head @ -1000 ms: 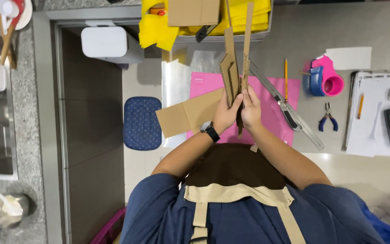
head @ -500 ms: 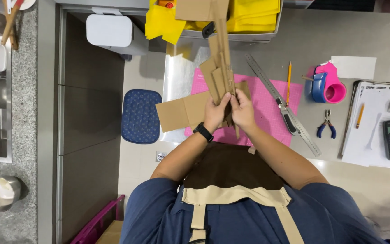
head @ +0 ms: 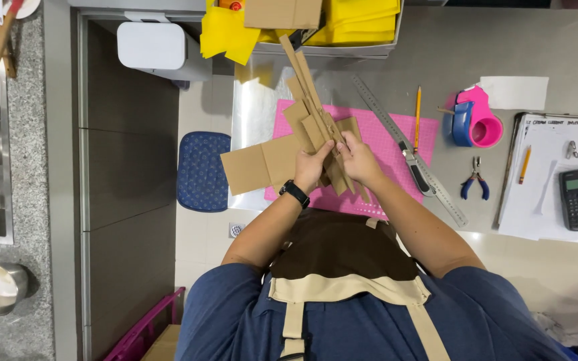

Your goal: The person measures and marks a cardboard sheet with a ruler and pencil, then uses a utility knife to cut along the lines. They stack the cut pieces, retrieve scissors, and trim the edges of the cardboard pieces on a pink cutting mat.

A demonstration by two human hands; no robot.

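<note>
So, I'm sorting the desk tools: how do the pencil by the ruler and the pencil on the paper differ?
The pencil by the ruler lies on the bare steel table, pointing straight up the view; the pencil on the paper rests on white sheets, slightly tilted, and looks shorter. Both are yellow-orange.

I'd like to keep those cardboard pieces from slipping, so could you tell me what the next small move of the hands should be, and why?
Probably lower the cardboard strips onto the pink cutting mat. The left hand and right hand pinch only their near ends, so the long strips jut out unsupported toward the yellow sheets, while a flat cardboard piece lies beneath.
</note>
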